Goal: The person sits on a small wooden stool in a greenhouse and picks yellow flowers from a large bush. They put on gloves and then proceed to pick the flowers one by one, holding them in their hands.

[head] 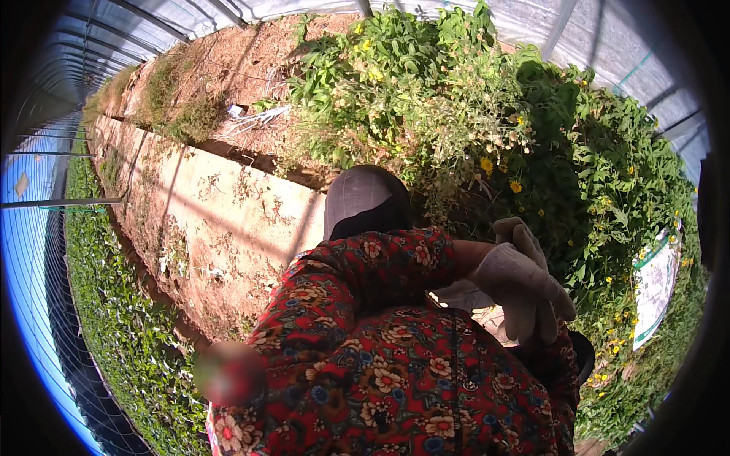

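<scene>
My left hand (513,279), in a pale knit work glove, reaches across my front from the left. Its fingers lie close to my right sleeve (562,347). Whether it grips anything is hidden. Pale gloved fingers (518,232) stick up just beyond it; they may belong to my right hand, which is otherwise covered. I wear a red floral jacket (393,376) with a dark front zip. A knee in dark trousers (368,196) shows past my left forearm. Under that forearm is a pale patch (462,296) that I cannot make out.
Leafy plants with yellow flowers (516,186) grow ahead and to the right, by a white bag (656,290) with green edging. A concrete path (245,196) runs left beside a low green crop (120,325). White strips (254,119) lie on soil. A metal-framed greenhouse wall (308,7) curves behind.
</scene>
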The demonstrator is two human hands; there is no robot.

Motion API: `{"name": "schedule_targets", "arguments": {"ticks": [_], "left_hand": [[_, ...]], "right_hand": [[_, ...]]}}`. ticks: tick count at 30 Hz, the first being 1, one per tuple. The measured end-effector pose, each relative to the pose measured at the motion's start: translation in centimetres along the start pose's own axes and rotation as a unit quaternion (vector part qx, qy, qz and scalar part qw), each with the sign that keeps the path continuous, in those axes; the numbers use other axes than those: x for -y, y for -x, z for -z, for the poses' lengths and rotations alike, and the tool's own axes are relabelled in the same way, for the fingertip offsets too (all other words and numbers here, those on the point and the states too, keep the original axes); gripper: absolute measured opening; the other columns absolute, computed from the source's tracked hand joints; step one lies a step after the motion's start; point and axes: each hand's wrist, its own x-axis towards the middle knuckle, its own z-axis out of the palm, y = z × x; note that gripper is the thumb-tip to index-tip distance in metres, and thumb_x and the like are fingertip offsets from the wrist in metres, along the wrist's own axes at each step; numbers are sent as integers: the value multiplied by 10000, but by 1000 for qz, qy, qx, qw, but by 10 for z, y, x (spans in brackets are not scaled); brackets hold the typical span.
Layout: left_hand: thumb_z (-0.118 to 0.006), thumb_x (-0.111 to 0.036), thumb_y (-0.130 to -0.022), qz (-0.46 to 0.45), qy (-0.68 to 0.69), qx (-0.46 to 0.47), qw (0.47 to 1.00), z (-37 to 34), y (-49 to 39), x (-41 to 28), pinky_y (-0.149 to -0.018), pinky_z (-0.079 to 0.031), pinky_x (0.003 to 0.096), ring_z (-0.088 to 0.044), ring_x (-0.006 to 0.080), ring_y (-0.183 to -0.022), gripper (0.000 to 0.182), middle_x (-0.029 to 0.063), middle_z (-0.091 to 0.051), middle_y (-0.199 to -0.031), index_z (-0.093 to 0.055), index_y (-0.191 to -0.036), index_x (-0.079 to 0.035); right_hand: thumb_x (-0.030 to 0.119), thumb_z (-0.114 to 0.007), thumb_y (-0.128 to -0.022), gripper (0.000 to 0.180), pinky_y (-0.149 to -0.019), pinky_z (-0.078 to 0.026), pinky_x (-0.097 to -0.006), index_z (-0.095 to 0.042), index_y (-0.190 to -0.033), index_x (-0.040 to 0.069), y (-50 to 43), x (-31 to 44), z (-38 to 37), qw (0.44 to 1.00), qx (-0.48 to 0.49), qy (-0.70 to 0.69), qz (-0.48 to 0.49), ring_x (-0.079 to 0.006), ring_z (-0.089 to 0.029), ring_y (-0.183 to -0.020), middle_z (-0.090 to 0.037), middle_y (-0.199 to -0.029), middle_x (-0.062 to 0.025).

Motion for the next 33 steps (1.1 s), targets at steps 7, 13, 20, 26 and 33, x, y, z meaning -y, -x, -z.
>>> {"name": "schedule_targets", "arguments": {"ticks": [7, 13, 20, 26, 33], "left_hand": [[-408, -427, -1014, -30, -13, 28, 999, 9, -5, 22, -991, -445, 481, -523, 362, -1218, 622, 248, -523, -1300, -294, -1436, 15], [-436, -446, -999, -52, -22, 76, 996, 26, -19, 36, -1006, -419, 489, -513, 351, -1222, 630, 234, -508, -1314, -310, -1432, -6], [-469, -468, -981, -63, 22, 183, 981, 71, -54, 57, -1024, -388, 498, -502, 338, -1228, 640, 216, -490, -1331, -329, -1426, -31], [-451, -420, -997, -178, -137, 101, 969, 34, -54, 36, -913, -478, 459, -590, 291, -1081, 522, 193, -573, -1223, -423, -1335, -22], [-454, -411, -1014, -325, -62, -355, 874, 12, -2, -49, -905, -528, 451, -638, 298, -1033, 486, 169, -619, -1214, -498, -1313, -30]], "right_hand": [[445, -548, -979, 401, -477, -310, -202, -620, -994, 50, -7, -8, -23, 996, 71, -5, -53, -15, -409, -534, -512, -640, 58], [284, -541, -988, 260, -467, -310, -200, -643, -950, 47, -11, -8, -31, 995, 55, 32, -78, -7, -414, -510, -518, -603, 62], [186, -560, -960, 171, -533, -391, -221, -673, -935, 61, -23, -20, -38, 980, 7, 149, -131, -30, -498, -596, -582, -701, 33], [178, -572, -946, 177, -713, -468, -251, -698, -971, 57, -30, -17, -39, 918, 92, 385, -4, -88, -578, -802, -632, -925, -4], [170, -517, -977, 164, -699, -456, -235, -603, -1046, 47, -51, -47, -7, 945, -96, 277, 144, -88, -566, -749, -564, -822, -9]]}}
